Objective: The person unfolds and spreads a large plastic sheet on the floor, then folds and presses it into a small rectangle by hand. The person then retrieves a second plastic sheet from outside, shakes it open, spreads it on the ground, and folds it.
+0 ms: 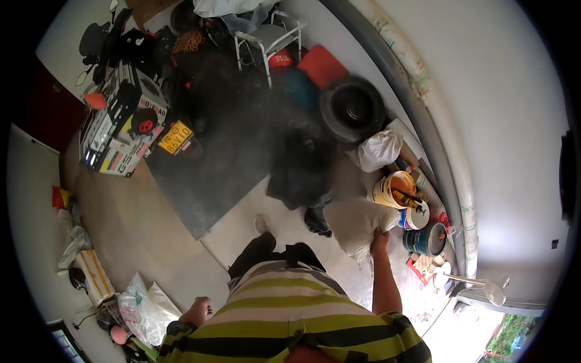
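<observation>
My right hand point(380, 242) is closed on the edge of a pale, full sack point(356, 225), which stands on the floor at my right side. A dark cloth or bag point(302, 172) lies just beyond the sack, and a small black bag point(317, 221) is beside it. My left hand point(201, 307) hangs low beside my striped shirt, away from any object, with its fingers curled in and nothing visible in them.
Buckets point(382, 192) and a dark blue can point(416, 241) stand right of the sack. Further off are a tyre point(352, 109), a white-framed chair point(266, 37) and a motorbike with a box point(127, 130). Plastic bags point(142, 305) lie at lower left.
</observation>
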### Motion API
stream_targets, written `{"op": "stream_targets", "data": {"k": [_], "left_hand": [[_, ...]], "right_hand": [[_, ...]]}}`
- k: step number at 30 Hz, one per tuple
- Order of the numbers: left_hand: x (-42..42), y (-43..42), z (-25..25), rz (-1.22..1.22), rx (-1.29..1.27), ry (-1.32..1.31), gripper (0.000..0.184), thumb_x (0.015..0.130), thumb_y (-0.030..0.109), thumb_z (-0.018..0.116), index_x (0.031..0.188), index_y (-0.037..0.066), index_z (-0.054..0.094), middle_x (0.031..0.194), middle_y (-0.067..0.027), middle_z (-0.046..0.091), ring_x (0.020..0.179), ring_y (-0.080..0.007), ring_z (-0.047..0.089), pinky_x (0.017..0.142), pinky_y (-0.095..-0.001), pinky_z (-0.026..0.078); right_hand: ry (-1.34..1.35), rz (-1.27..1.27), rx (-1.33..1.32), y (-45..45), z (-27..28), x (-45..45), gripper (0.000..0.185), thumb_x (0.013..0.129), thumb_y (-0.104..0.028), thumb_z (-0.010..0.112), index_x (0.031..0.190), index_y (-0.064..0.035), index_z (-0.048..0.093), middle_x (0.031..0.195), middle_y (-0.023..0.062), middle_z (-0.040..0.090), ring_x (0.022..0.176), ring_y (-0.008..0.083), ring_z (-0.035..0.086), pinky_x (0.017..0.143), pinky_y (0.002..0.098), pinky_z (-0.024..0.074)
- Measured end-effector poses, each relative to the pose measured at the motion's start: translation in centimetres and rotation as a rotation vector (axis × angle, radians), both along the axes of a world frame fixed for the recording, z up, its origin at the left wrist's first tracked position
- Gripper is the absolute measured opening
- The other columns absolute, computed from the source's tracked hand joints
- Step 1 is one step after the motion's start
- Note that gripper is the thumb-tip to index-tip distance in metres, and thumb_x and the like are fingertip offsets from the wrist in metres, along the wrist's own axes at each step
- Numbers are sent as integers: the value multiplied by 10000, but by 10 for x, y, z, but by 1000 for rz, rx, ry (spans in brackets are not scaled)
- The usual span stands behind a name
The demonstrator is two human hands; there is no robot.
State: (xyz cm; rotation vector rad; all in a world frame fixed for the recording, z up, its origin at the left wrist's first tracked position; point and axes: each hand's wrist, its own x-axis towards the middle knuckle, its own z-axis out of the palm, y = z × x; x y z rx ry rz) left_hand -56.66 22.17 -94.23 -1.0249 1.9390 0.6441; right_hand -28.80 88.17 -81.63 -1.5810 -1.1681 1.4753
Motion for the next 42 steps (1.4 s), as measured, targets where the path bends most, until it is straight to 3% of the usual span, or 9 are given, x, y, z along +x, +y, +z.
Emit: {"op": "stream_targets", "data": {"k": [5, 12, 18, 24, 31, 34, 36, 41, 42], "left_hand": [[-124, 11, -11, 64, 165, -75, 95, 898, 104, 509, 952, 29, 534, 788, -118, 549, 641, -242, 566, 590, -418, 513], [-307, 270, 59, -139, 555, 313, 359, 879, 132, 594, 1213, 11, 544, 965, -101, 622, 800, -205, 620, 662, -342, 535], [-426, 354, 22, -685, 622, 644, 410, 826, 116, 625, 1217, -2, 589, 701, -57, 641, 593, -151, 598, 570, -281, 505], [-481, 401, 90, -246, 205, 82, 497, 845, 105, 605, 1316, 18, 471, 920, -138, 638, 720, -220, 644, 603, -364, 544], [-551, 506, 145, -271, 293, 219, 521, 873, 97, 589, 1360, 21, 418, 970, -131, 639, 779, -199, 657, 639, -330, 568], [-581, 543, 158, -481, 243, 233, 527, 879, 84, 576, 1373, 26, 400, 973, -111, 637, 782, -175, 654, 628, -293, 560], [-599, 563, 163, -527, 251, 237, 536, 875, 76, 580, 1376, 30, 396, 969, -104, 636, 778, -166, 651, 625, -284, 556], [-632, 601, 168, -582, 320, 194, 557, 864, 77, 592, 1383, 35, 392, 954, -87, 630, 763, -146, 640, 623, -259, 542], [-639, 611, 166, -646, 315, 187, 565, 864, 88, 599, 1386, 33, 389, 951, -91, 631, 766, -145, 640, 624, -266, 543]], "right_hand": [[-79, -35, -30, 81, 10, -91, 371, 920, -163, 531, 1179, 101, 509, 1048, 173, 605, 903, 242, 587, 789, 374, 491], [-409, 115, 37, 224, -12, -273, 390, 873, -153, 589, 1184, 70, 508, 1004, 180, 612, 886, 268, 603, 769, 394, 498], [-140, 173, -62, 368, -15, -467, 317, 887, -130, 605, 1150, 29, 524, 986, 158, 623, 875, 283, 622, 760, 410, 509], [541, 183, -200, 504, 16, -611, 380, 954, -135, 554, 1283, 34, 464, 1194, 163, 592, 1062, 291, 608, 897, 419, 516], [650, 200, -329, 626, -46, -700, 443, 956, -153, 566, 1336, 22, 423, 1286, 137, 544, 1141, 309, 562, 926, 451, 499], [-187, -179, -361, 660, -123, -714, 563, 940, -244, 593, 1415, -29, 381, 1312, 114, 557, 1153, 280, 579, 887, 386, 510], [-1514, 1023, -126, 663, -199, -692, 575, 905, -295, 627, 1375, -2, 474, 1290, 143, 601, 1096, 225, 638, 831, 343, 536], [-1056, 1200, 676, 505, -382, -617, 222, 883, -176, 518, 933, -35, 682, 938, 182, 688, 903, 322, 671, 748, 462, 527], [-958, 1152, 476, 469, -359, -598, 245, 888, -200, 512, 925, -34, 689, 934, 189, 688, 912, 330, 669, 771, 457, 522]]}}
